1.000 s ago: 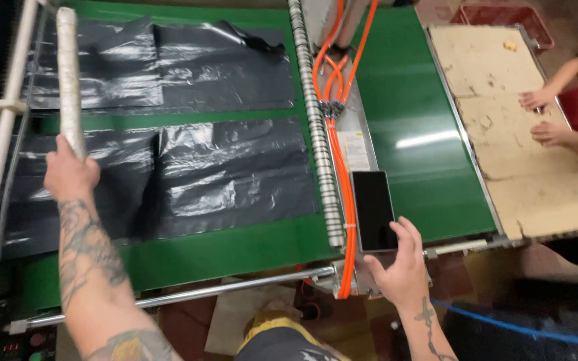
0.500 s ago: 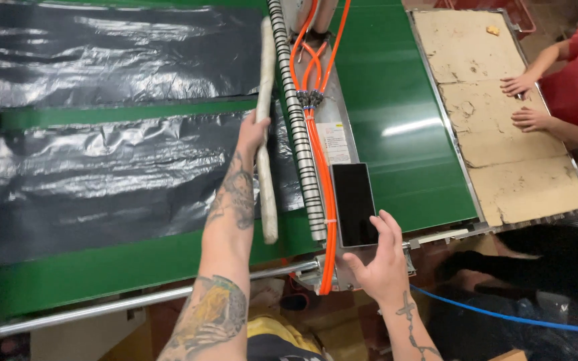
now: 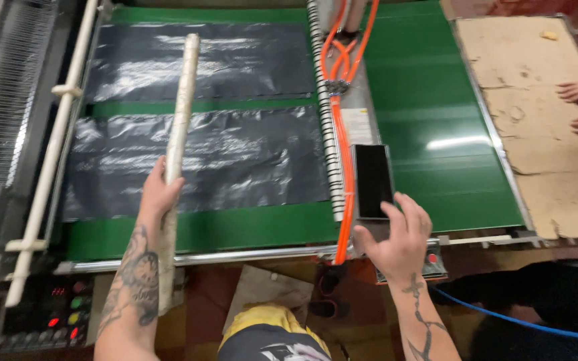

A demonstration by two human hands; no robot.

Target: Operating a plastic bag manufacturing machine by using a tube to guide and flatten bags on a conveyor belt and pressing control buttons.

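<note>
Green conveyor bed [image 3: 436, 100], black plastic sheets [image 3: 202, 160] at centre-left. Your left hand [image 3: 158, 194] is closed around the pale rod [image 3: 180, 134]; your right hand [image 3: 396, 234], fingers spread, rests on the dark panel [image 3: 372, 180]. A low rod could snag film.

I've got 2 plastic sheets [image 3: 195, 164] on the belt [image 3: 436, 100], one behind the other; rod [image 3: 176, 140] above their left part, hoses [image 3: 342, 127] to their right, phone [image 3: 373, 180] right of those, cardboard [image 3: 543, 113] far right

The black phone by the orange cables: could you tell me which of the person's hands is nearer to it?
Right. The right hand touches the black phone's lower edge; the left hand grips a pale rod over the black plastic sheet.
</note>
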